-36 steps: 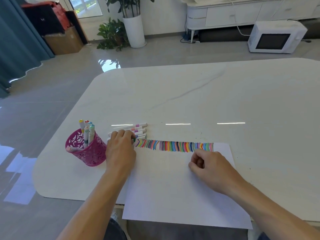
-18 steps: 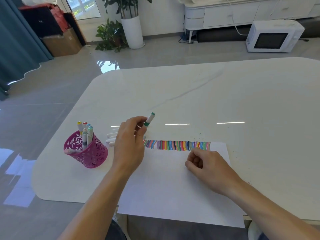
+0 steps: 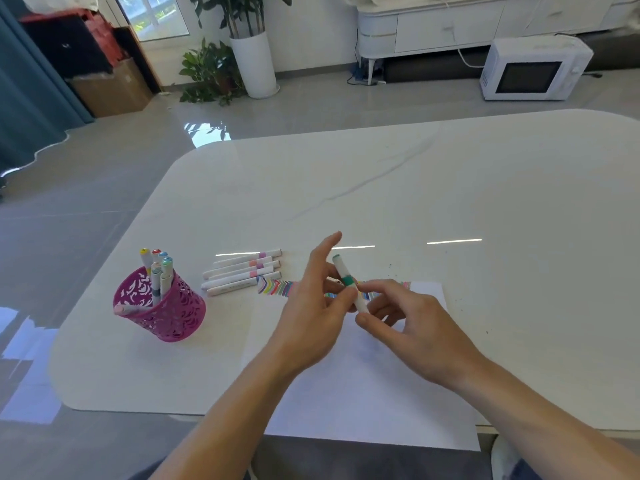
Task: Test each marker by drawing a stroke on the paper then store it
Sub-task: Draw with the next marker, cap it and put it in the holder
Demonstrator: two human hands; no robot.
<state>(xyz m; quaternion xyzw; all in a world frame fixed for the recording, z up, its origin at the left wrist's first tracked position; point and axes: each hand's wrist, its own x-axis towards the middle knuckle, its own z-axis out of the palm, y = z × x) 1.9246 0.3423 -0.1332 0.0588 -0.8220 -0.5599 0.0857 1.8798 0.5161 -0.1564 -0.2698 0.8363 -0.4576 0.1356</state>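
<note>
At the middle of the frame, the left hand [image 3: 311, 313] pinched a green-banded marker [image 3: 347, 281] between thumb and curled fingers, its index finger stretched out. The right hand [image 3: 412, 323] pinched the marker's lower end. The marker stood tilted above the colored strokes [image 3: 277, 288] on the paper [image 3: 346, 393]. At left of centre, loose markers [image 3: 242, 271] lay beside a pink cup [image 3: 173, 317] holding more.
</note>
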